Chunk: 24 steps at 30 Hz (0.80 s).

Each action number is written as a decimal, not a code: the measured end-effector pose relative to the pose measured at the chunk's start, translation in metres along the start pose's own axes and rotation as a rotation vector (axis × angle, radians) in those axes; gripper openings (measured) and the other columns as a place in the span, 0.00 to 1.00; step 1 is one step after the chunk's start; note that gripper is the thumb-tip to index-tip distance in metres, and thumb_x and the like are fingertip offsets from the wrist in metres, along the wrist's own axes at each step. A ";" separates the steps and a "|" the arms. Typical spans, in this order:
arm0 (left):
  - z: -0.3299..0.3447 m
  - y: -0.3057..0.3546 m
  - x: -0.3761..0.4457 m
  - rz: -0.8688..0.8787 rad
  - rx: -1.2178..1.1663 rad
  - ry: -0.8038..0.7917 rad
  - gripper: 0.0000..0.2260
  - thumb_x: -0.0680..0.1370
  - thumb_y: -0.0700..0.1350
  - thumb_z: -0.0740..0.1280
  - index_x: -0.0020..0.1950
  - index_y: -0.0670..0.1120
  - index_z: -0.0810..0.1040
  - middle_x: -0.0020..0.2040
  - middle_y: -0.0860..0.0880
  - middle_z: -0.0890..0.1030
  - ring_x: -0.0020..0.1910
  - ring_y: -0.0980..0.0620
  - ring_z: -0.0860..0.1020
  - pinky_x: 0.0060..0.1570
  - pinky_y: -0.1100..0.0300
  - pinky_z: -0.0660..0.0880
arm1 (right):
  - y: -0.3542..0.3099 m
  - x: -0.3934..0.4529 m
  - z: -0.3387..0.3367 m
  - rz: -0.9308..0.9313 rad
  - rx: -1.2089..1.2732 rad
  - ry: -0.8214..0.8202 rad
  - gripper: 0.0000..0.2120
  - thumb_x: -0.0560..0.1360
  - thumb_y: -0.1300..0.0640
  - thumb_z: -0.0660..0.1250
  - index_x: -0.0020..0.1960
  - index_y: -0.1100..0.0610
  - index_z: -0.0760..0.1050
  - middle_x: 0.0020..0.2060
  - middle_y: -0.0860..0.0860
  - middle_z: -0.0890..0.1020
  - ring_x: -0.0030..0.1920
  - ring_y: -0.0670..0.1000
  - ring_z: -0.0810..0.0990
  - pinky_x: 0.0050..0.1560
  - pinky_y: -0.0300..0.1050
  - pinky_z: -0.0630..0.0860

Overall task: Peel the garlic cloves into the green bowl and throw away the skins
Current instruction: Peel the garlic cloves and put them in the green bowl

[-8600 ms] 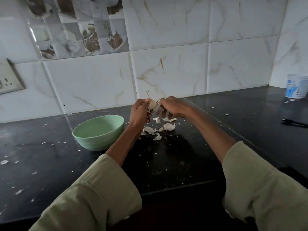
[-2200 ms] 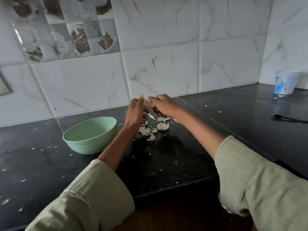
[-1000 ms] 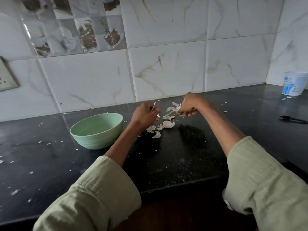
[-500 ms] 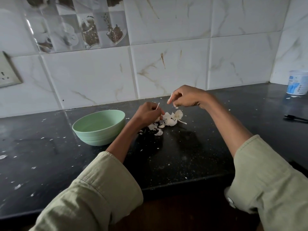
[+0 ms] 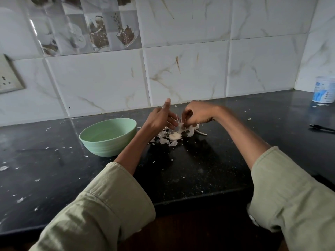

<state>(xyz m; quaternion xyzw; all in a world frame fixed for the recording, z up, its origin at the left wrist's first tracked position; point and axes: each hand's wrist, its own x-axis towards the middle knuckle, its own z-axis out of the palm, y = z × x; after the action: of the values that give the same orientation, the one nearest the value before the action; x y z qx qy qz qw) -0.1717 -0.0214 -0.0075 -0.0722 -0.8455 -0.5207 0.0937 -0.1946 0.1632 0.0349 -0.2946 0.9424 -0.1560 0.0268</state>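
The green bowl (image 5: 108, 147) stands on the black counter, left of my hands, and looks empty. My left hand (image 5: 159, 118) hovers just right of the bowl with its thumb up and fingers spread, holding nothing. My right hand (image 5: 197, 115) is curled down, its fingertips pinching a white garlic piece (image 5: 180, 126) with thin stalks sticking up between the hands. A pale garlic clove (image 5: 175, 136) lies on the counter in front of them. Loose white skins (image 5: 164, 140) lie around it, and a stem piece (image 5: 200, 133) lies to the right.
Small skin flecks are scattered over the black counter (image 5: 181, 169). A white and blue tub (image 5: 324, 89) stands in the far right corner, with a black pen (image 5: 322, 128) nearer on the right. A wall socket (image 5: 9, 77) sits at the left. The tiled wall is close behind.
My right hand has come down from above the pile and pinched the garlic piece. My left hand has opened and lifted slightly off the pile.
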 end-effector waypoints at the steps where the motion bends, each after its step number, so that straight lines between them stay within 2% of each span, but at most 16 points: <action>1: 0.001 -0.001 0.000 0.008 0.002 0.011 0.34 0.87 0.61 0.51 0.49 0.37 0.85 0.41 0.40 0.87 0.36 0.48 0.85 0.30 0.69 0.73 | 0.000 -0.001 -0.001 0.007 0.043 0.039 0.10 0.75 0.53 0.78 0.52 0.57 0.85 0.43 0.49 0.87 0.42 0.49 0.85 0.47 0.45 0.80; 2: 0.001 -0.002 0.000 0.028 0.011 0.023 0.29 0.88 0.57 0.54 0.49 0.37 0.84 0.41 0.40 0.87 0.36 0.48 0.84 0.33 0.67 0.75 | 0.001 -0.001 -0.003 0.016 0.093 0.075 0.10 0.75 0.55 0.77 0.53 0.58 0.85 0.44 0.50 0.88 0.42 0.48 0.86 0.48 0.45 0.80; 4: 0.000 -0.004 -0.001 0.087 0.061 0.053 0.14 0.86 0.44 0.62 0.50 0.37 0.83 0.40 0.41 0.86 0.35 0.49 0.84 0.38 0.60 0.78 | 0.003 -0.002 -0.005 0.036 0.212 0.128 0.09 0.76 0.58 0.76 0.55 0.60 0.84 0.43 0.51 0.88 0.40 0.47 0.85 0.47 0.44 0.80; 6: -0.002 -0.003 -0.003 0.120 0.129 0.083 0.04 0.81 0.36 0.68 0.52 0.40 0.82 0.41 0.44 0.86 0.34 0.52 0.84 0.37 0.59 0.79 | 0.004 -0.002 -0.007 0.064 0.277 0.157 0.10 0.76 0.58 0.77 0.55 0.59 0.82 0.42 0.51 0.88 0.39 0.46 0.85 0.43 0.44 0.80; 9: -0.002 -0.002 -0.006 0.165 0.185 0.115 0.05 0.77 0.35 0.75 0.51 0.42 0.83 0.36 0.51 0.85 0.31 0.58 0.82 0.33 0.65 0.77 | 0.006 -0.003 -0.007 0.111 0.327 0.183 0.08 0.76 0.58 0.76 0.54 0.57 0.81 0.40 0.49 0.88 0.35 0.45 0.82 0.36 0.39 0.74; 11: -0.002 -0.001 -0.008 0.183 0.190 0.135 0.06 0.75 0.41 0.79 0.47 0.43 0.84 0.32 0.51 0.85 0.30 0.57 0.81 0.30 0.65 0.74 | 0.006 -0.002 -0.006 0.133 0.363 0.194 0.07 0.76 0.57 0.77 0.51 0.56 0.81 0.39 0.49 0.88 0.34 0.44 0.82 0.35 0.39 0.73; 12: -0.003 -0.001 -0.008 0.184 0.193 0.145 0.10 0.74 0.46 0.81 0.45 0.42 0.84 0.32 0.49 0.85 0.29 0.55 0.81 0.29 0.65 0.73 | 0.006 -0.002 -0.005 0.142 0.378 0.194 0.06 0.76 0.58 0.76 0.51 0.56 0.81 0.40 0.50 0.88 0.35 0.45 0.81 0.35 0.39 0.72; 14: -0.004 -0.002 -0.006 0.173 0.245 0.147 0.17 0.73 0.57 0.79 0.41 0.43 0.83 0.31 0.46 0.84 0.27 0.52 0.80 0.30 0.63 0.74 | 0.007 -0.001 -0.005 0.162 0.395 0.202 0.03 0.77 0.59 0.75 0.49 0.56 0.81 0.40 0.50 0.88 0.35 0.45 0.81 0.34 0.38 0.71; 16: -0.001 -0.003 -0.004 0.158 0.308 0.134 0.22 0.78 0.63 0.71 0.37 0.46 0.83 0.30 0.47 0.84 0.27 0.51 0.81 0.37 0.59 0.79 | 0.009 0.000 -0.004 0.178 0.403 0.225 0.01 0.79 0.59 0.73 0.50 0.57 0.82 0.39 0.50 0.87 0.34 0.44 0.81 0.33 0.37 0.72; 17: 0.000 -0.003 -0.003 0.148 0.322 0.130 0.24 0.82 0.64 0.66 0.37 0.47 0.83 0.30 0.47 0.84 0.28 0.51 0.82 0.40 0.57 0.80 | 0.009 0.001 -0.004 0.178 0.406 0.235 0.02 0.79 0.59 0.72 0.50 0.57 0.83 0.40 0.51 0.87 0.33 0.43 0.81 0.33 0.37 0.72; 19: 0.002 -0.003 -0.002 0.129 0.302 0.121 0.23 0.85 0.61 0.61 0.42 0.47 0.84 0.32 0.47 0.85 0.29 0.49 0.83 0.38 0.56 0.79 | 0.009 0.001 -0.003 0.166 0.412 0.240 0.02 0.79 0.59 0.72 0.51 0.57 0.84 0.42 0.52 0.87 0.34 0.43 0.81 0.33 0.36 0.73; 22: 0.002 -0.002 -0.001 0.109 0.166 0.084 0.13 0.84 0.51 0.68 0.50 0.42 0.82 0.39 0.43 0.86 0.30 0.48 0.82 0.30 0.62 0.74 | 0.007 0.004 0.000 0.142 0.431 0.258 0.03 0.78 0.60 0.74 0.51 0.59 0.84 0.42 0.54 0.87 0.33 0.42 0.81 0.31 0.33 0.75; 24: 0.000 0.000 -0.003 0.090 0.042 0.051 0.14 0.81 0.51 0.72 0.52 0.39 0.80 0.41 0.41 0.86 0.30 0.50 0.81 0.27 0.63 0.72 | 0.005 0.007 0.004 0.122 0.426 0.294 0.03 0.78 0.59 0.75 0.49 0.59 0.84 0.43 0.55 0.87 0.34 0.44 0.81 0.31 0.33 0.75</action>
<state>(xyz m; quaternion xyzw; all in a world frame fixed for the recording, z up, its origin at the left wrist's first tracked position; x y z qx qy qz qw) -0.1684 -0.0209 -0.0081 -0.0949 -0.8495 -0.4998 0.1402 -0.2026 0.1622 0.0298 -0.1989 0.8981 -0.3901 -0.0398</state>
